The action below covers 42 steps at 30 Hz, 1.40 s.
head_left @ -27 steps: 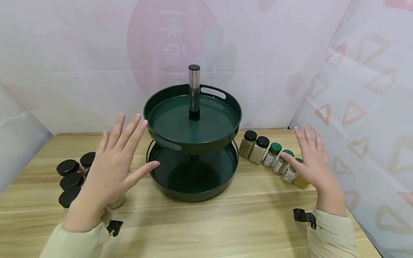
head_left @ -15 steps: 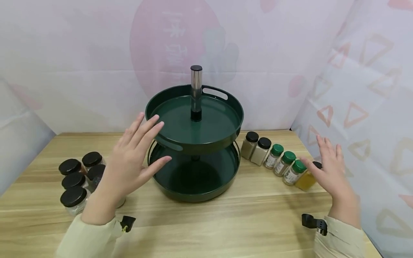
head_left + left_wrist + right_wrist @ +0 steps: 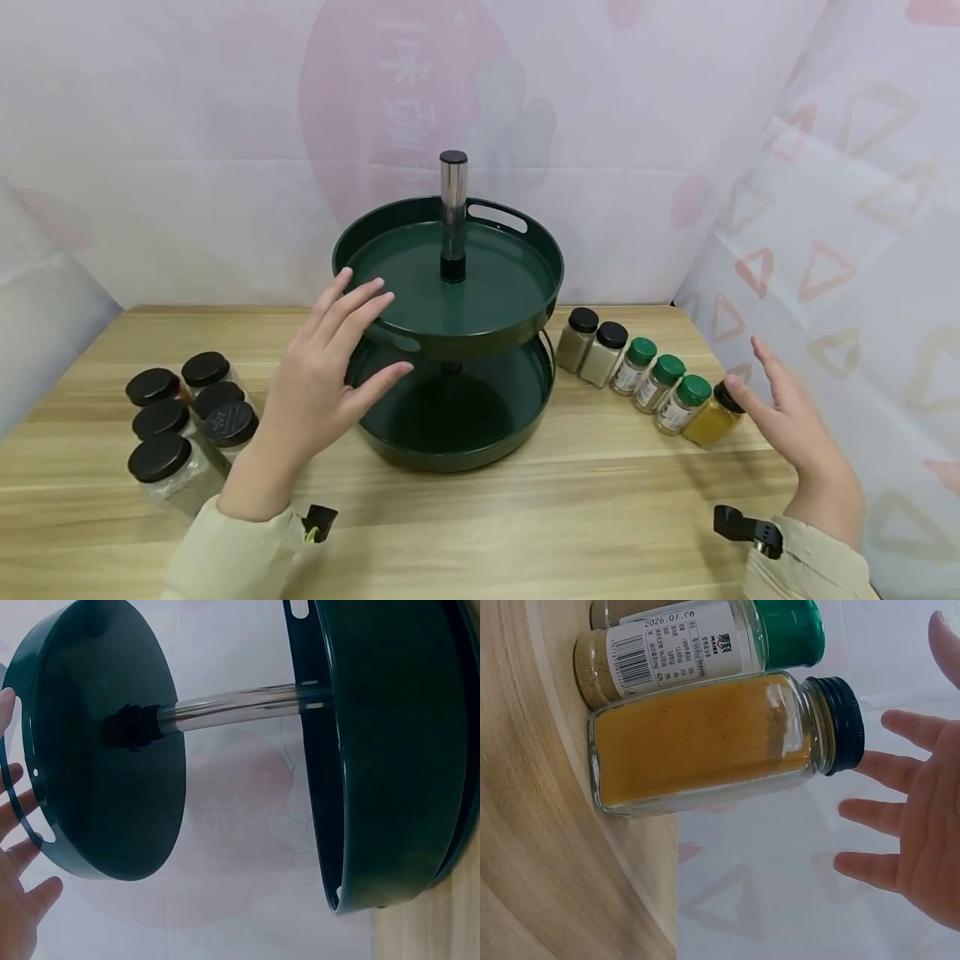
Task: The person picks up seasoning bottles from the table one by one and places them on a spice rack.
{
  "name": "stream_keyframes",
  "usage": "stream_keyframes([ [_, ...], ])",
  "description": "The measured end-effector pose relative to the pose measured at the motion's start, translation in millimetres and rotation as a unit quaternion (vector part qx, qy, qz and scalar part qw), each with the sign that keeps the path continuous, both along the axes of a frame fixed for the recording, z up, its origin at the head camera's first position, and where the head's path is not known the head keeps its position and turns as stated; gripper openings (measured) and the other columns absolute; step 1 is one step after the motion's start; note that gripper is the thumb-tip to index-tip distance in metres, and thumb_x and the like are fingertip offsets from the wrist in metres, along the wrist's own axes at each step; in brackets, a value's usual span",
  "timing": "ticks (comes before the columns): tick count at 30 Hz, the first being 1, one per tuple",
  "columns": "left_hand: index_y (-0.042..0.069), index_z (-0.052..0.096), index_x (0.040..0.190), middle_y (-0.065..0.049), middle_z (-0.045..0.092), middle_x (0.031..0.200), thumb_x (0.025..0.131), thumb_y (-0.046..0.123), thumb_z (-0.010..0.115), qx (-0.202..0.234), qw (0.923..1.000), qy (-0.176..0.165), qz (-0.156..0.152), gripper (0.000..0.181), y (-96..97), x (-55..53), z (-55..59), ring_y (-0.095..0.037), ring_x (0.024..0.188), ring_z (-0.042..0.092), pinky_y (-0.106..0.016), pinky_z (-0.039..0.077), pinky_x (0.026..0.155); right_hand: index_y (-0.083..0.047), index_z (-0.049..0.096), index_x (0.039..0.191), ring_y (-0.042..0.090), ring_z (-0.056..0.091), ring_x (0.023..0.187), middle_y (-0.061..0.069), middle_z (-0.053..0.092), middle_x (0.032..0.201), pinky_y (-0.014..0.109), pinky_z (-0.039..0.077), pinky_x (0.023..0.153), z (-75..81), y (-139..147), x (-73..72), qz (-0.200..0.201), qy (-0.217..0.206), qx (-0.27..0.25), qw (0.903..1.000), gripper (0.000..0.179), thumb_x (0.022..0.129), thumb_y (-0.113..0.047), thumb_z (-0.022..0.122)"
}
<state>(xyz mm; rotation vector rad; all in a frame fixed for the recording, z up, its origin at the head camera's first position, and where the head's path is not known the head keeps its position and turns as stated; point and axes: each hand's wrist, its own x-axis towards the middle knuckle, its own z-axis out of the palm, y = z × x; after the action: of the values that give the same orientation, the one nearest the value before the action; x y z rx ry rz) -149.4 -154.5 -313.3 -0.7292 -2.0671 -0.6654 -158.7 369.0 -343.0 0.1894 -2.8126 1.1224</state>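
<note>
A dark green two-tier round tray stand (image 3: 450, 450) with a metal centre post (image 3: 453, 208) stands mid-table. My left hand (image 3: 322, 383), fingers spread and relaxed, is at the left front of the upper tray (image 3: 495, 325); in the left wrist view its fingers overlap the handle slot in the rim. My right hand (image 3: 798, 425) is at the right, thumb and fingers apart, close beside the black lid of a square glass jar of yellow-orange powder (image 3: 705, 742). Nothing is held in either hand. Beside that jar stands a green-capped spice bottle (image 3: 682, 649) with a printed label.
Several spice jars stand in a slanted row right of the stand, including a black-lidded jar (image 3: 577, 342) and a green-capped bottle (image 3: 633, 367). At the left is a cluster of black-lidded jars (image 3: 176, 475). A patterned cloth (image 3: 187, 208) hangs behind the wooden table (image 3: 525, 533).
My left hand has moved right, to the upper tray's edge. My right hand has moved right and down, beside the yellow-orange powder jar. More of the left jars now shows.
</note>
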Motion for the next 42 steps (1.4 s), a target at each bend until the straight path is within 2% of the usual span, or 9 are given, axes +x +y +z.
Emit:
stream_keyframes([
  [7, 0.001, 0.060, 0.130, -0.017, 0.057, 0.136, 0.093, 0.058, 0.057, 0.053, 0.9982, -0.023, -0.018, 0.068, 2.7, 0.5, -5.9, -0.036, 0.147, 0.033, -0.045, 0.029, 0.123, -0.020, 0.006, 0.161, 0.060, 0.020, 0.141, 0.029, 0.019, 0.161, 0.082, 0.020, 0.102, -6.3, 3.3, -3.2, 0.018, -0.038, -0.004, 0.9991, 0.080, 0.101, -0.030, 0.057],
  [10, -0.001, 0.062, 0.123, -0.019, 0.060, 0.126, 0.091, 0.057, 0.062, 0.077, 0.9964, -0.014, -0.033, 0.065, 6.1, -2.9, -6.9, -0.039, 0.145, 0.036, -0.046, 0.029, 0.123, -0.017, 0.012, 0.161, 0.060, 0.025, 0.139, 0.024, 0.023, 0.162, 0.080, 0.026, 0.101, -12.6, 9.7, -2.5, 0.027, -0.040, -0.025, 0.9985, 0.080, 0.098, -0.024, 0.062],
  [13, -0.001, 0.064, 0.116, -0.019, 0.062, 0.118, 0.089, 0.056, 0.065, 0.093, 0.9946, -0.009, -0.044, 0.063, 9.6, -7.0, -6.0, -0.042, 0.141, 0.040, -0.047, 0.029, 0.123, -0.017, 0.019, 0.160, 0.047, 0.035, 0.140, 0.003, 0.033, 0.160, 0.047, 0.040, 0.113, -19.9, 18.1, 0.0, 0.029, -0.031, -0.033, 0.9986, 0.078, 0.097, -0.019, 0.065],
  [15, -0.001, 0.065, 0.113, -0.019, 0.062, 0.115, 0.088, 0.056, 0.067, 0.103, 0.9935, -0.009, -0.048, 0.062, 11.0, -8.3, -5.6, -0.043, 0.138, 0.041, -0.048, 0.030, 0.122, -0.018, 0.025, 0.158, 0.022, 0.046, 0.137, -0.013, 0.040, 0.151, 0.019, 0.044, 0.104, -24.8, 22.0, 0.5, 0.032, -0.021, -0.041, 0.9984, 0.075, 0.096, -0.015, 0.066],
  [17, -0.001, 0.065, 0.110, -0.019, 0.062, 0.113, 0.086, 0.055, 0.069, 0.113, 0.9920, -0.015, -0.053, 0.061, 12.3, -9.2, -4.9, -0.044, 0.137, 0.042, -0.049, 0.029, 0.122, -0.016, 0.030, 0.156, -0.003, 0.050, 0.124, -0.025, 0.043, 0.138, 0.003, 0.042, 0.087, -30.1, 24.7, 0.3, 0.037, -0.014, -0.059, 0.9974, 0.072, 0.095, -0.011, 0.066],
  [20, -0.001, 0.064, 0.107, -0.019, 0.061, 0.112, 0.086, 0.055, 0.069, 0.119, 0.9913, -0.018, -0.052, 0.060, 13.4, -8.3, -5.1, -0.045, 0.136, 0.041, -0.052, 0.030, 0.121, -0.017, 0.036, 0.154, -0.022, 0.048, 0.110, -0.034, 0.046, 0.127, 0.004, 0.046, 0.083, -37.7, 25.5, -1.3, 0.050, -0.021, -0.108, 0.9926, 0.068, 0.093, -0.006, 0.066],
  [26, 0.000, 0.063, 0.103, -0.019, 0.060, 0.110, 0.086, 0.055, 0.070, 0.130, 0.9897, -0.030, -0.053, 0.058, 13.0, -6.5, -5.2, -0.045, 0.136, 0.040, -0.052, 0.029, 0.121, -0.025, 0.047, 0.144, -0.016, 0.057, 0.107, -0.033, 0.057, 0.120, 0.006, 0.048, 0.083, -47.5, 23.4, -5.7, 0.066, -0.027, -0.172, 0.9824, 0.063, 0.091, 0.002, 0.066],
  [36, -0.001, 0.062, 0.103, -0.020, 0.058, 0.113, 0.087, 0.056, 0.068, 0.130, 0.9899, -0.034, -0.044, 0.060, 12.8, -5.6, -3.6, -0.044, 0.138, 0.039, -0.053, 0.031, 0.120, -0.021, 0.055, 0.134, -0.012, 0.057, 0.111, -0.026, 0.059, 0.125, 0.005, 0.047, 0.086, -57.1, 20.0, -13.7, 0.089, -0.009, -0.222, 0.9709, 0.056, 0.089, 0.009, 0.065],
  [42, -0.002, 0.061, 0.104, -0.020, 0.058, 0.113, 0.087, 0.056, 0.068, 0.126, 0.9905, -0.029, -0.047, 0.061, 14.3, -9.0, -8.3, -0.044, 0.137, 0.040, -0.052, 0.030, 0.121, -0.023, 0.059, 0.130, -0.007, 0.058, 0.110, -0.020, 0.062, 0.125, 0.007, 0.049, 0.086, -67.1, 21.7, -17.0, 0.122, 0.000, -0.295, 0.9478, 0.057, 0.088, 0.016, 0.060],
])
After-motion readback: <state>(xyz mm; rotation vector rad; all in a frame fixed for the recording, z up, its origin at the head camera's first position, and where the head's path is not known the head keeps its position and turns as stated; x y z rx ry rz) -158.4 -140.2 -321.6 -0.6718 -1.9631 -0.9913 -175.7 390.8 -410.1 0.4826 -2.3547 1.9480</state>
